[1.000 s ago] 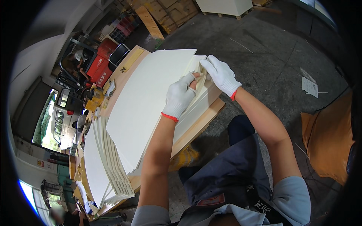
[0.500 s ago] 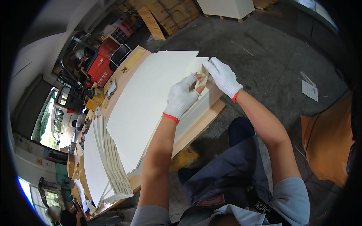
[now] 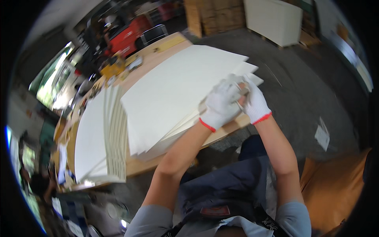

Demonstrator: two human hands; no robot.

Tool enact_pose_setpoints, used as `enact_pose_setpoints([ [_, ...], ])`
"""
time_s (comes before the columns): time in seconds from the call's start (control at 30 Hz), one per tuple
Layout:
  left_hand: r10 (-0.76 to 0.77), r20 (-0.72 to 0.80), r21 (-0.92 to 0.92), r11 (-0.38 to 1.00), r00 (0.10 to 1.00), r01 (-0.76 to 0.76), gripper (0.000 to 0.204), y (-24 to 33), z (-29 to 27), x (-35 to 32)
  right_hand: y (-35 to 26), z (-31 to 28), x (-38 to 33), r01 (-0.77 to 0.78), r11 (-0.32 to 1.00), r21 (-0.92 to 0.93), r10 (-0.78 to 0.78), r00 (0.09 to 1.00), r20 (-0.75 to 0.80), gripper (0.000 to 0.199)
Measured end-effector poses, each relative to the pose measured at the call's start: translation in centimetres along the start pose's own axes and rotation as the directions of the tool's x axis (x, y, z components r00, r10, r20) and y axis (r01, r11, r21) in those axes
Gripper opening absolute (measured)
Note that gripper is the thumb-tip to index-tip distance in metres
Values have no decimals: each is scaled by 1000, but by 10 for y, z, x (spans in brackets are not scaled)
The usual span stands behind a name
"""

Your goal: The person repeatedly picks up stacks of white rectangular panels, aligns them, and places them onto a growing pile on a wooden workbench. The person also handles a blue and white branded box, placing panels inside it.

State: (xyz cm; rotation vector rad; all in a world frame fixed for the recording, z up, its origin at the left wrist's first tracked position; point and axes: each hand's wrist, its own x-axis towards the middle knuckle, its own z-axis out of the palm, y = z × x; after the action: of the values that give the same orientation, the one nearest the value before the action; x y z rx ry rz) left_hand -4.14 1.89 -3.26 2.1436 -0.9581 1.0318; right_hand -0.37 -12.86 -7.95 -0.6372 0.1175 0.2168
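Note:
My left hand and my right hand meet over the right edge of a stack of white boards. Both wear white knit gloves with red cuffs, and bare fingertips of the left show where its glove is cut away. Motion smears the fingers, so whether they hold anything between them cannot be made out. The large stacked boards have a curved far edge, and their right corners fan out unevenly beyond my hands. A second stack of white curved boards, its layered edges showing, lies to the left.
Both stacks lie on a wooden table with yellow items along its far left side. A black chair and a red forklift stand beyond. Orange sheeting is at right, a white block behind. Another person is at lower left.
My view has turned, shifting the scene. My hands have come together, the left now against the right. The upper boards' right corners are more fanned out than before.

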Motion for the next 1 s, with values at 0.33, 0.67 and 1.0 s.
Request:
enact_pose_setpoints([
  [0.33, -717, 163, -593, 477, 678, 648, 19, 10, -109, -169, 79, 56, -25, -72, 936, -345, 114, 988, 104, 37],
  [0.67, -793, 335, -934, -212, 508, 286, 60, 20, -158, -233, 0, 25, -132, -99, 870, -483, 71, 995, -76, 43],
  [1.0, -906, 403, -671, -196, 130, 715, 47, 59, -211, -168, -29, -28, -215, -59, 831, -554, -7, 993, -117, 39],
])
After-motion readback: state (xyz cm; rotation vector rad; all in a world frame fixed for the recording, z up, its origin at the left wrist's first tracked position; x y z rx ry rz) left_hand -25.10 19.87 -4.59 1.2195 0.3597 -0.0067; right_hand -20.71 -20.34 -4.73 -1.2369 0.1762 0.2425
